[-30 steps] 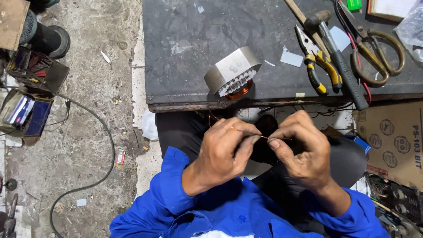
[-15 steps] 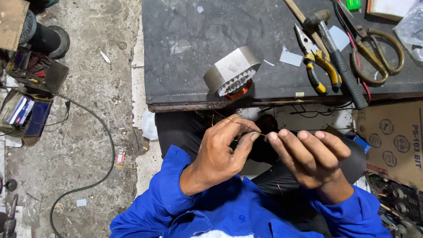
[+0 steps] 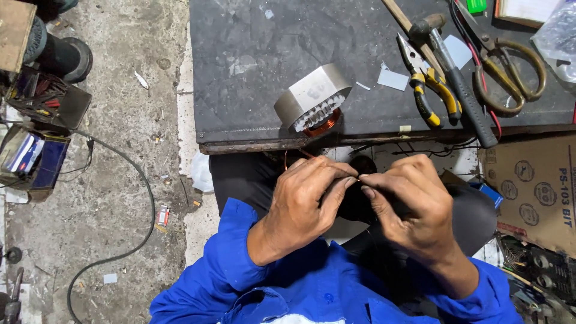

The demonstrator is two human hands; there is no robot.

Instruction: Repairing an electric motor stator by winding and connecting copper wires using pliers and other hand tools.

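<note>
Below one stator (image 3: 315, 102), two hands (image 3: 360, 201) pinch one wire (image 3: 359, 176).

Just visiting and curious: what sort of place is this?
Probably a small electrical repair workshop: pliers, a hammer and scissors lie on a worn bench beside a copper-wound metal core.

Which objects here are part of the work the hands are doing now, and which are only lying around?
In use:
- left hand and right hand, fingertips pinching a thin copper wire
- metal-cased coil at the table edge; the wire seems to lead to it

Lying about:
- yellow-handled pliers
- hammer
- scissors
- cardboard box
</note>
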